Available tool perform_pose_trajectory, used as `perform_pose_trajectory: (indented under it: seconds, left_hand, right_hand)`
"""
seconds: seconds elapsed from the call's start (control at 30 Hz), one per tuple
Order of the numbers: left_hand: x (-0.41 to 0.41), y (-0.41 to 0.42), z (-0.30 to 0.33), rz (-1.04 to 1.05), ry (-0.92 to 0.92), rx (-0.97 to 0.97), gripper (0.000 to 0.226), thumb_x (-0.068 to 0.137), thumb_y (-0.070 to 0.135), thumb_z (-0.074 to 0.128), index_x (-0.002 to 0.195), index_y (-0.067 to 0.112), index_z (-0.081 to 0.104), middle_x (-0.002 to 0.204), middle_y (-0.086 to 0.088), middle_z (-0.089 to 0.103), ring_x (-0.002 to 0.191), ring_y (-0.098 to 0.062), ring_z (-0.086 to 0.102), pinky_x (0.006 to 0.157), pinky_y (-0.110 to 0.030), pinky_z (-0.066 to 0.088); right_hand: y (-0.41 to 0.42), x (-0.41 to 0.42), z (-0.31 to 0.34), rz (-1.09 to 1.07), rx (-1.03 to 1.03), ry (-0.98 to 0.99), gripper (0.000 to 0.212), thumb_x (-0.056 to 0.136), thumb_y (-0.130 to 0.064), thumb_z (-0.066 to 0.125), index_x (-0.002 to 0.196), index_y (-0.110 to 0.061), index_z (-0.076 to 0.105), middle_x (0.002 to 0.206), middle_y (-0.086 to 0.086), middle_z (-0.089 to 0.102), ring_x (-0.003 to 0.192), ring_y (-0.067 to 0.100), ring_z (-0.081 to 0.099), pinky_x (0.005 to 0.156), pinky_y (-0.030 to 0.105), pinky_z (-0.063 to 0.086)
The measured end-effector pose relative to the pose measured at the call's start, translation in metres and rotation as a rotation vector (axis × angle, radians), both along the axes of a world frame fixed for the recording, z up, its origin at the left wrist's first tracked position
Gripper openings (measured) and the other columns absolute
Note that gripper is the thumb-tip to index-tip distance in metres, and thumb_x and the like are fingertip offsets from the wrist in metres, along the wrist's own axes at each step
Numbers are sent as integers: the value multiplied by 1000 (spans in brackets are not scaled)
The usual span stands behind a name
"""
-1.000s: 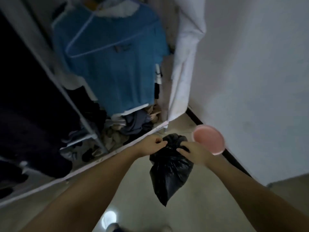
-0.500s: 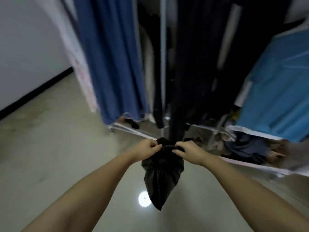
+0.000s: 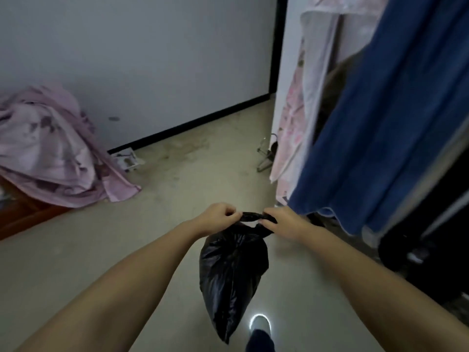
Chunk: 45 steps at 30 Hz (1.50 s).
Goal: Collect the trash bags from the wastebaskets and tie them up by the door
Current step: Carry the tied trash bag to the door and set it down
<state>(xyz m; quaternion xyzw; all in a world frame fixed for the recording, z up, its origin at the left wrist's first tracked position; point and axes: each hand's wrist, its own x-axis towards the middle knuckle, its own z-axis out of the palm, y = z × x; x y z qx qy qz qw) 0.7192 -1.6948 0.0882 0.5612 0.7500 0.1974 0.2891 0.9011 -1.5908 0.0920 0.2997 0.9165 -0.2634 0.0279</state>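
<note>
A black trash bag (image 3: 232, 273) hangs in the air in front of me, above the pale floor. Its twisted top runs as a short band between my two hands. My left hand (image 3: 220, 216) pinches the left end of that band. On the other end my right hand (image 3: 284, 222) grips the gathered plastic. The body of the bag sags to a point below my wrists. No wastebasket is in view.
A pink bedsheet (image 3: 48, 151) is heaped over a brown wooden frame (image 3: 22, 217) at the left. Blue cloth (image 3: 396, 118) and pink cloth (image 3: 291, 115) hang at the right, over dark items on the floor. A white wall with a black skirting (image 3: 187, 125) stands ahead. My shoe (image 3: 260, 323) shows below.
My view has swung left, from the clothes rack and the pink basket to the wall and the bedsheet. Both hands have kept hold of the bag's top and drawn it out between them.
</note>
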Motion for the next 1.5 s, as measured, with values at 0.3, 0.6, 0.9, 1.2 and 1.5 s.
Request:
perform_pose_trajectory:
  seconds: [0.3,0.6,0.9,1.2,1.5]
  left_hand:
    - [-155,114,-20,192,-133,-32,41,92,35,50,58,15,40,57,-4,35,59,-18,39,59,-29,30]
    - [-297,244,-20,204,-164,-24,42,84,45,63,60,18,42,57,4,39,53,-10,39,53,-27,27]
    - [-498,422,-10,19,-63,-10,26,92,32,56,77,11,54,71,-4,49,66,-16,47,60,-28,33]
    - [-647,597,-3,-102,-58,-53,26,93,32,54,85,9,59,70,1,50,62,-10,46,56,-23,33]
    - [-743,840,13,-143,-69,-24,25,91,31,58,70,18,55,61,5,46,55,-8,42,41,-11,30]
  right_hand:
    - [132,-166,-18,128,-13,-5,27,95,-29,49,93,-4,58,79,5,56,72,22,51,61,30,34]
    - [281,-320,-20,207,14,-57,28,95,-31,47,95,-5,57,90,15,63,85,30,59,65,31,35]
    - [443,-508,-11,128,67,-1,24,95,-27,50,72,-20,43,61,-11,39,60,14,42,56,27,25]
    - [592,-642,-3,6,41,2,20,95,-27,48,80,-15,46,68,-1,48,62,15,44,54,25,28]
    - [814,-732,1,-100,96,-6,25,95,-26,47,95,-4,58,78,4,54,72,20,50,61,28,33]
